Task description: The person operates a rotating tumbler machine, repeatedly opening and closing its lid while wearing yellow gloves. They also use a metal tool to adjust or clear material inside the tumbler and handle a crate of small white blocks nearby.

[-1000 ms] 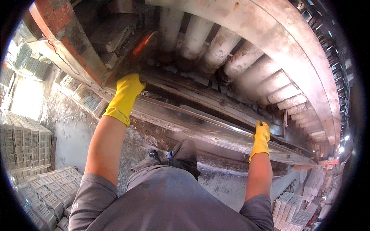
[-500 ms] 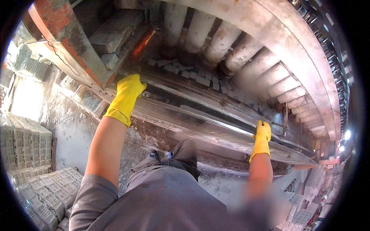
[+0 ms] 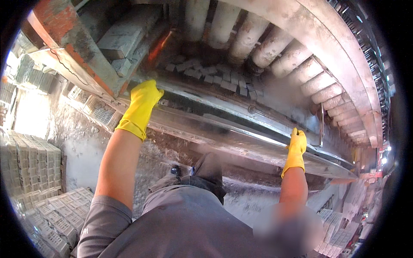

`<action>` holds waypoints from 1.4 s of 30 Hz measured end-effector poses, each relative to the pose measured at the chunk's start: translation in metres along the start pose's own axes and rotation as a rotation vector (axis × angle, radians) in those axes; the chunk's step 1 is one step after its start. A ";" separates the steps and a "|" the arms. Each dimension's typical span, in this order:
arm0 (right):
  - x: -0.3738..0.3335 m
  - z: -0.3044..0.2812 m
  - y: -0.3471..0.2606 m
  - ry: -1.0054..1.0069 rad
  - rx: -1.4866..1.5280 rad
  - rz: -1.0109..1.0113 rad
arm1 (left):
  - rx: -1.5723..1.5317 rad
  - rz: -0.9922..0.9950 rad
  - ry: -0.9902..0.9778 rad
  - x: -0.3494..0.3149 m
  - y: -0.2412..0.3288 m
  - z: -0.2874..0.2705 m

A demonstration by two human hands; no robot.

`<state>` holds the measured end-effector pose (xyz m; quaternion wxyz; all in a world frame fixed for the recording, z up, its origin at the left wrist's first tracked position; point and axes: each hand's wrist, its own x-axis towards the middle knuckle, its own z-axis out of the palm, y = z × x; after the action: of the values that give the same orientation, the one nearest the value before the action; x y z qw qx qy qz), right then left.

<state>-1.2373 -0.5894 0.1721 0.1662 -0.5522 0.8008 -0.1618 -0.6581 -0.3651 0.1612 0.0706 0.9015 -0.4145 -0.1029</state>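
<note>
Both my hands wear yellow rubber gloves and are closed at a long, dull metal rail on the machine in front of me. My left hand is curled over the rail's left end, the thumb side turned to the right. Farther right, my right hand is closed at the same rail, with its fingers bent and partly hidden. Below the rail runs a long sloping metal plate, a dark gap between them. Beyond the rail, several small pale rectangular pieces lie in loose rows.
Thick pale columns stand behind the pieces under a curved beam. An orange-painted frame rises at left. Stacked light plastic crates stand at lower left. A thin upright metal bar is beyond my right hand. Haze hangs around.
The view has shifted slightly. My right hand sits a little higher and farther right in the picture, still closed. Haze by the columns has changed; more pale pieces show.
</note>
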 end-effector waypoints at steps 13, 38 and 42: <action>-0.023 0.002 0.025 0.060 0.010 -0.039 | -0.027 0.003 0.008 -0.020 -0.014 0.010; -0.055 -0.009 0.036 -0.056 -0.209 -0.021 | -0.351 0.126 0.438 -0.026 -0.042 0.036; -0.059 -0.021 0.029 -0.131 -0.199 0.034 | -0.346 0.115 0.545 -0.015 -0.052 0.047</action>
<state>-1.2510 -0.5221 0.1834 0.1652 -0.5619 0.8094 -0.0422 -0.6415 -0.3219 0.1062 0.3366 0.8456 -0.4070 0.0776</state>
